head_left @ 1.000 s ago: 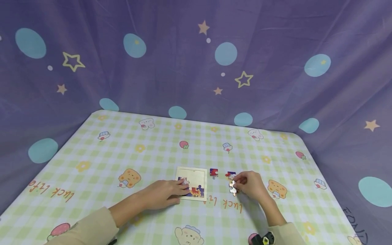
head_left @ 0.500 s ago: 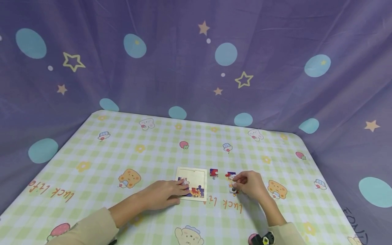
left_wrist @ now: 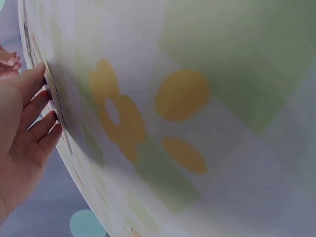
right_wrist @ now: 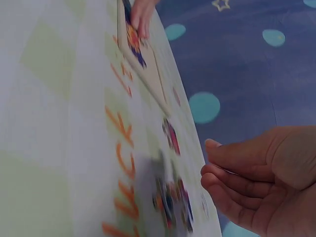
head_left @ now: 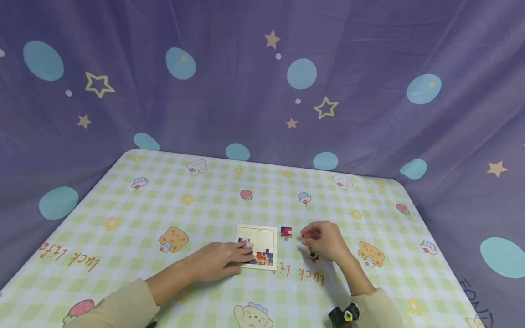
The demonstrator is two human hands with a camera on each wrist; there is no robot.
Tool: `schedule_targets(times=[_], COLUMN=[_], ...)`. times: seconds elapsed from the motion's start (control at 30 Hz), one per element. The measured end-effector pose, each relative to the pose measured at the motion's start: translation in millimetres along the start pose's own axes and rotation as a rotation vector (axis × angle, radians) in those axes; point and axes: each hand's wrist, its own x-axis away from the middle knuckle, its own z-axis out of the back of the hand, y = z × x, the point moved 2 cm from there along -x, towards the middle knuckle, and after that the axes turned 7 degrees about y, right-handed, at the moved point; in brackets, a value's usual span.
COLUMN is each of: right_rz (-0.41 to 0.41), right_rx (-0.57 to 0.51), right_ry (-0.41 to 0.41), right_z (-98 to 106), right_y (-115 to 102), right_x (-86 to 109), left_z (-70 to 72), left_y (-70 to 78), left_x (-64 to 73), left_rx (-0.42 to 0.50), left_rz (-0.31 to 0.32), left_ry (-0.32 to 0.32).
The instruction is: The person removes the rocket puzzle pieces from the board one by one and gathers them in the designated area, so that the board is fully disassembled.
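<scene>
My left hand [head_left: 217, 260] rests its straight fingers on the left part of a shallow wooden puzzle tray [head_left: 266, 233]. Joined jigsaw pieces [head_left: 264, 258] fill its near part, partly under my fingers. Just above the table, my right hand [head_left: 328, 239] has thumb and fingers loosely bent, with nothing visible between them in the right wrist view. Under it lie two loose pieces, largely hidden in the head view; the nearer jigsaw piece [head_left: 313, 256] shows its coloured side. Between tray and right hand lies a red and purple jigsaw piece [head_left: 286, 232].
A green-and-white checked cloth [head_left: 229, 205] with printed cartoons covers the table. Behind it hangs a purple curtain [head_left: 246, 91] with stars and blue ovals. A dark device [head_left: 343, 314] is strapped at the right wrist, by the sleeve.
The piece at my right fingers went from pale back to coloured side and now lies released. My right hand has shifted slightly left and away over the other piece. My left hand stayed put.
</scene>
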Motion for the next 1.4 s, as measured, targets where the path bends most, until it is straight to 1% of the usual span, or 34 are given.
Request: schedule_targets(times=[0.1,0.23,0.47,0.63,0.87,1.07,1.23,1.4], right_rz=[0.018,0.051,0.172,0.178,0.163,0.178,0.168,0.140], right_rx=[0.001,-0.021,-0.069,-0.077,-0.041,-0.040,-0.027,-0.019], right_ry=[-0.021,-0.072,-0.159,-0.200,-0.212,-0.225,-0.251,-0.268], right_z=[-12.0,-30.3,-56.6,-65.8,-69.2,-73.8,-79.9,-83.4], right_y=[-10.3,-25.8,-46.9,-53.9,-56.7,-58.5,-61.7,-67.4], right_x=[-3.1,-6.2,-10.4,-12.8,-15.5,-18.0,-19.9,-21.2], left_z=[0.0,0.4,4.4,6.4,5.5,5.0,6.4,5.0], left_y=[-0.2,-0.5,3.1,5.3,3.9,0.1,-1.5,-4.2], left_x=[-0.5,-1.9,-6.7,-8.4,-4.2,6.7,18.3,24.7], left_rx=[0.001,-0.019,-0.076,-0.096,-0.119,-0.137,-0.116,-0.104], left_rz=[-0.004,-0.031,-0.096,-0.112,-0.118,-0.121,-0.095,-0.062], left_ry=[0.006,0.027,0.069,0.064,0.065,0.069,0.080,0.085])
